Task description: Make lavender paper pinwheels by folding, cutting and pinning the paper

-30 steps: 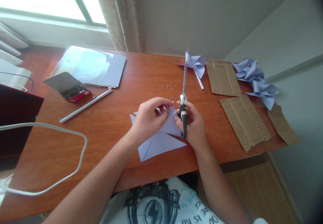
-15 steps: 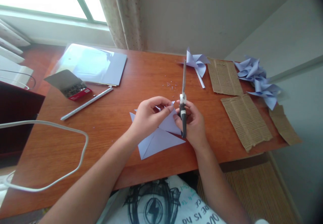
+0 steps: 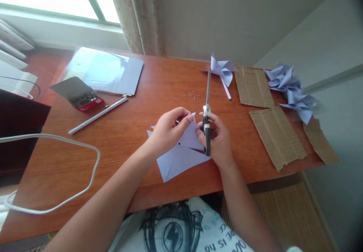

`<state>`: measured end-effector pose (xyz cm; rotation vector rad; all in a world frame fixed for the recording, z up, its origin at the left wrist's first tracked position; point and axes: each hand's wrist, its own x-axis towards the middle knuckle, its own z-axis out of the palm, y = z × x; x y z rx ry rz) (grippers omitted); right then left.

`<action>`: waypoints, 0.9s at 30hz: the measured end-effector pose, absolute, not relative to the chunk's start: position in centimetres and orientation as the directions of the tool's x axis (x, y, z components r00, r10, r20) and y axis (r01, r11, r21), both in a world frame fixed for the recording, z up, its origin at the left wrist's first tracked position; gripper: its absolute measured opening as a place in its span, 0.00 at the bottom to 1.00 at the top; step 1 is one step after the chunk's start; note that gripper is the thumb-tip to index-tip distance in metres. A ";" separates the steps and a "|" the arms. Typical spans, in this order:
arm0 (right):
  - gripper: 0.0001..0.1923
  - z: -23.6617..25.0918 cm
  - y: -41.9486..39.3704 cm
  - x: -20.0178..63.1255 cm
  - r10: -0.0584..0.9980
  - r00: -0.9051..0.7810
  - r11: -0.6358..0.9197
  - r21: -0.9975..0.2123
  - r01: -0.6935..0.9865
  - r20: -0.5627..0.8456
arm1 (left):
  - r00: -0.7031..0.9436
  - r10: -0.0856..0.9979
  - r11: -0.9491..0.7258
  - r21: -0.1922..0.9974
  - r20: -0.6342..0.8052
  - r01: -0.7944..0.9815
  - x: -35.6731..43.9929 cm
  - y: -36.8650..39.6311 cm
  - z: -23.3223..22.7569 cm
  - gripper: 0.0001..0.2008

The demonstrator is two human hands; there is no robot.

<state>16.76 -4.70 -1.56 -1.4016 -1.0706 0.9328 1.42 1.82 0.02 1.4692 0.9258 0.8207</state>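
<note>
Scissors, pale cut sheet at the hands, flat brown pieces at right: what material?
Scissors: blades probably metal, going by their grey look; handle looks like smooth dark and white plastic.
Pale cut sheet: thin matte paper, judging by its crease and crisp edges.
Brown pieces: matte corrugated cardboard, given the ridges and ragged edges.

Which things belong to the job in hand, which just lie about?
Likely in the job:
cut lilac paper, in left hand
black-and-white metal scissors, in right hand
lilac paper pinwheels
rolled white paper stick
red box of metal bits

Seemingly lying about:
looped white cable
glossy grey-blue folder
brown corrugated cardboard
</note>
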 end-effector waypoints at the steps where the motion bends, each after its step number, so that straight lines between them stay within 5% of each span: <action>1: 0.22 -1.6 -4.7 16.8 0.959 0.281 -0.002 -0.994 0.113 0.030 | 0.455 0.890 -0.041 0.994 -0.010 0.104 1.5 1.8 0.0 0.12; 7: 0.21 -1.4 -4.8 16.7 0.953 0.303 -0.018 -0.993 0.116 0.018 | 0.409 0.912 -0.063 0.993 0.015 0.104 1.4 1.9 0.0 0.12; 16: 0.22 -1.9 -4.7 17.6 0.863 0.499 0.029 -0.993 0.115 0.083 | -0.068 0.966 -0.226 0.945 0.248 0.236 -0.9 4.0 -0.4 0.11; 20: 0.21 -2.1 -4.4 18.1 0.797 0.597 0.055 -0.996 0.076 0.089 | -0.153 0.980 -0.107 0.987 0.125 0.123 -0.8 4.4 -0.8 0.17; 27: 0.20 -2.2 -4.5 18.4 0.796 0.601 0.124 -0.991 -0.046 0.071 | 0.036 0.987 0.156 0.983 -0.154 -0.092 0.1 3.8 -1.2 0.24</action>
